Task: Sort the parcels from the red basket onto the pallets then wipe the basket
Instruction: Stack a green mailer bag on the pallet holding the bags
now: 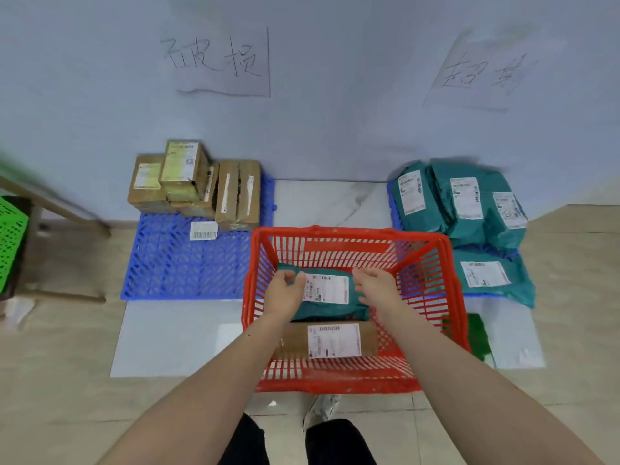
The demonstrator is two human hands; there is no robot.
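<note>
Two parcels are seen inside the red basket (352, 243) on the floor: a teal mailer bag (327, 297) and, nearer the person, a brown carton (330, 340), each bearing a white barcode label too blurred to be read. The teal bag is gripped at both ends, the left hand (285, 290) and right hand (375, 286) fingers being curled on it. Four brown cartons are stacked on the left blue pallet (174, 263); four teal bags are piled on the right pallet (393, 209). Two handwritten paper signs are fixed to the wall.

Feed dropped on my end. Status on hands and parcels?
Left hand, right hand gripping teal poly mailer in red plastic basket. Brown cardboard box underneath. Nothing blocking.
</note>
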